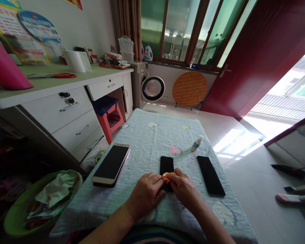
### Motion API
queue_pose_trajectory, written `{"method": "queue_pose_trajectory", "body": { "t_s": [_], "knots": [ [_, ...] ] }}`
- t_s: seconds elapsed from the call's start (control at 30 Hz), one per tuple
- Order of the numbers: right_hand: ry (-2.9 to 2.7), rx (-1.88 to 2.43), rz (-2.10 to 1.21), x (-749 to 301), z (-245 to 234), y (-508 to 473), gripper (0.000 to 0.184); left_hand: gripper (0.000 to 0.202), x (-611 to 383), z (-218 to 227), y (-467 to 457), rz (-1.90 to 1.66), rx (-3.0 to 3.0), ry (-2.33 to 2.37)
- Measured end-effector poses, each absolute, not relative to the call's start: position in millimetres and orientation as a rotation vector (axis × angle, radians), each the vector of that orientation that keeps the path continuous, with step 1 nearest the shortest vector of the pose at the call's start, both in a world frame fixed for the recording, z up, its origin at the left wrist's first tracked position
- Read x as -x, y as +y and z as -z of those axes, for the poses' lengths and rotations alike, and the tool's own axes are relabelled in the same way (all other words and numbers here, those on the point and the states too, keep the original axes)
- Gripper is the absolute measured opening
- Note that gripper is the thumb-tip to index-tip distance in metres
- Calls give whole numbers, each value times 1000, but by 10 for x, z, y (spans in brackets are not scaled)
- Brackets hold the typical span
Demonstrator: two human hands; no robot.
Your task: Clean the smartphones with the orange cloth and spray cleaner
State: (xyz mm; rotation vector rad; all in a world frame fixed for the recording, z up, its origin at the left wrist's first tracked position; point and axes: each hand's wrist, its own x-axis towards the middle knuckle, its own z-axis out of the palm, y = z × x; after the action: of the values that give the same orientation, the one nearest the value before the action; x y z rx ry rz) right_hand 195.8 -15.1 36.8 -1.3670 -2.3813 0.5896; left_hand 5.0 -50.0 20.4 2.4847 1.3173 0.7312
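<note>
A black smartphone (167, 164) lies flat on the cloth-covered table, its lower half partly covered by my hands. My left hand (146, 192) holds it by its left side, with the fingers bent and the thumb near its lower end. Pinched in the fingers of my right hand (185, 189) is a small orange cloth (167, 177), pressed against the phone's screen. To the right lies another black phone (210, 175). On the left sits a stack of phones (111, 164), a gold-framed one on top. A small spray bottle (197, 143) stands upright beyond the right-hand phone.
A pale blue quilted cloth (142, 132) covers the table. Left of it are a green waste basket (15, 217), a red stool (112, 120) and a desk with drawers (73, 120). Further off stand a washing machine with its door open (153, 88) and a round wooden tabletop (190, 88).
</note>
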Motion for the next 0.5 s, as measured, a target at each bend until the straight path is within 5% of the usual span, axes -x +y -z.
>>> {"method": "queue_pose_trajectory", "body": {
  "t_s": [0.5],
  "knots": [
    [-2417, 1512, -313, -1780, -371, 497, 23, 16, -34, -205, -496, -712, -2503, 1368]
  ]
}}
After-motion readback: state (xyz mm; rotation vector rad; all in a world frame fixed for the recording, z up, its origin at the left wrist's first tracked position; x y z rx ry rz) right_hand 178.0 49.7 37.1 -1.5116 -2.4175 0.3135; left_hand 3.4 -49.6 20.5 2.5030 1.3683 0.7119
